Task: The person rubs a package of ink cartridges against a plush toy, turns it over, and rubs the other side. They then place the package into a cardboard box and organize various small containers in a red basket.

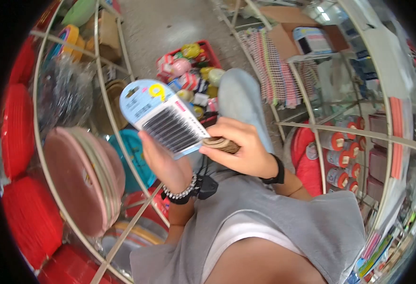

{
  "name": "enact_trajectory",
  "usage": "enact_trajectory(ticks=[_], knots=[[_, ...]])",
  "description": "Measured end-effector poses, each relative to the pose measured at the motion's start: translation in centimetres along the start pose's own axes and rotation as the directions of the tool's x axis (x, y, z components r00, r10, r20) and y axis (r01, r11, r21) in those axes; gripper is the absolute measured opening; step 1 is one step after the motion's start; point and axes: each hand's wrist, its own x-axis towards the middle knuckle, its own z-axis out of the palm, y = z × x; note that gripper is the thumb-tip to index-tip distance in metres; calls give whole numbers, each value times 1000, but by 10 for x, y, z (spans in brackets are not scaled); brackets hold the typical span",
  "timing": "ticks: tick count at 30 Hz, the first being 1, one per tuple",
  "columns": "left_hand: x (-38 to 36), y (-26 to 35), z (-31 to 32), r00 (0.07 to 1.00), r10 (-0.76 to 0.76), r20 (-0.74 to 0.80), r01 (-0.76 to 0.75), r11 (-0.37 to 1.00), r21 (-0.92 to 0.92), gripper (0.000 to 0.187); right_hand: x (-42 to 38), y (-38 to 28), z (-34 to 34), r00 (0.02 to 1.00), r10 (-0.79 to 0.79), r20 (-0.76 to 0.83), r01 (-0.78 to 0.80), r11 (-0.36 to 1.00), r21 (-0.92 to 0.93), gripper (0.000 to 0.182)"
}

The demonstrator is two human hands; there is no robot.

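Note:
A blue and white blister card (170, 123) with a row of black strips and a yellow figure is tilted in front of my body. Its lower left edge rests against my left hand (163, 158), whose fingers are extended behind and beside it. At the card's right corner, my right hand (241, 146) is closed round a small brown rolled or layered item (222, 144). The right fingertips also meet the card's corner. A beaded bracelet and a dark band are on the left wrist, a black band on the right.
Below the card's far side, a red crate (210, 51) of colourful packages stands on the floor. Metal racks flank me, with pink basins (77, 175) and red bundles on the left. Checked cloths (269, 66), an open cardboard box (284, 40) and red-lidded jars (336, 158) are on the right.

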Motion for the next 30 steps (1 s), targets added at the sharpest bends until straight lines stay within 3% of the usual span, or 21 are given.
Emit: enact_trajectory(ticks=[2,4,8,10,12,13,16,18,20,23,25,30], knots=[[-1,-4,2,1000,-11,15,10,1000,22,40,2,3,-6,998,16,-67,-14,1000,23,18],[-2,-6,9,989,-48,140,40,997,59,41,7,4,-22,994,1,-113,-6,999,-41,16],[-2,-14,11,916,-221,334,113,943,313,43,14,9,-48,916,37,-400,-41,999,-2,16],[-5,-15,13,914,-236,330,116,932,344,43,17,32,-65,853,18,-522,-85,991,-106,16],[-5,-19,2,891,-277,359,130,914,384,41,21,44,-85,776,126,-618,-171,985,-14,17],[-6,-20,-1,897,-281,342,146,917,371,38,24,46,-95,753,108,-649,-153,988,-12,17],[-6,-21,-8,910,-278,307,147,909,390,35,30,70,-138,706,-69,-704,-184,943,-278,16],[-6,-22,-10,914,-269,304,140,912,385,34,35,82,-163,624,24,-781,-266,946,-184,17],[-5,-22,-11,918,-258,301,133,916,380,33,39,111,-199,618,-125,-776,-318,863,-392,21],[-3,-23,-9,905,-274,325,137,911,388,32,45,126,-229,639,-170,-750,-335,817,-470,20],[-4,-24,-7,901,-291,321,160,912,378,31,47,148,-250,651,-251,-716,-397,692,-603,18],[-4,-29,-12,906,-280,317,156,918,365,30,52,172,-279,675,-157,-721,-499,623,-603,19]])
